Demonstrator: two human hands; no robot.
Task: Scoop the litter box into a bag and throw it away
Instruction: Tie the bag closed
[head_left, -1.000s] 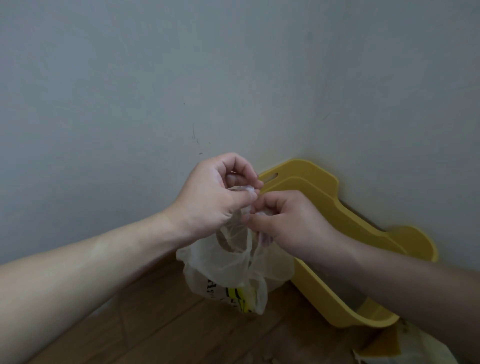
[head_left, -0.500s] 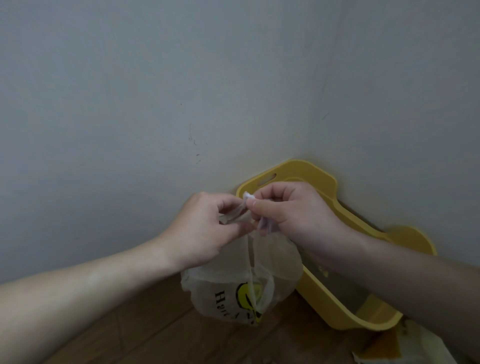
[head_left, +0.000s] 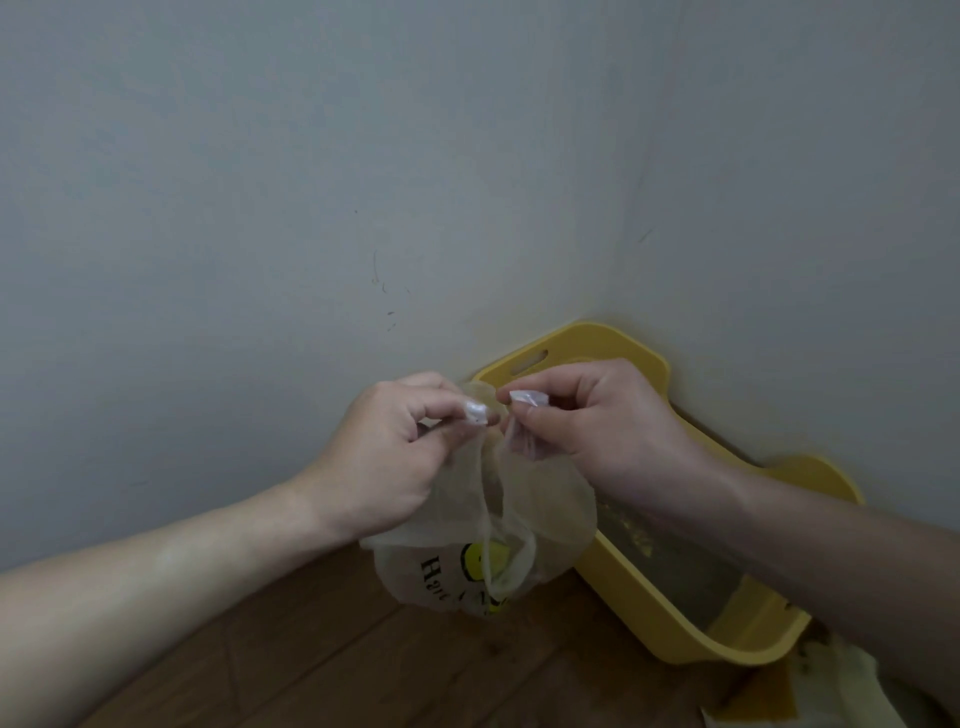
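Head camera: In a room corner, a person holds a thin translucent plastic bag (head_left: 467, 566), printed with a yellow smiley face and dark lettering, up by its two handles. The left hand (head_left: 395, 457) pinches the left handle end (head_left: 475, 413) between thumb and curled forefinger. The right hand (head_left: 587, 421) does the same with the right handle end (head_left: 527, 397), its other fingers folded in. The two pinched tips stand just apart at almost the same height, the right one a little higher, and neither hand is nearer the bag than the other.

The handles run as two strips from the fingers straight down to the bag's body. The body hangs below and between the wrists and appears to be clear of the wood floor (head_left: 363, 665). Its contents cannot be made out.

Judging by this grip, scooping is finished and the handles are about to be tied, which calls for crossing the two ends over the small gap between them.

The yellow litter box (head_left: 587, 338) lies behind and to the right of the bag, pushed into the corner of the grey wall (head_left: 311, 182). That leaves little room that way. The open room lies over the floor to the left and back toward the person. A pale, crumpled object (head_left: 841, 691) at lower right cannot be identified.
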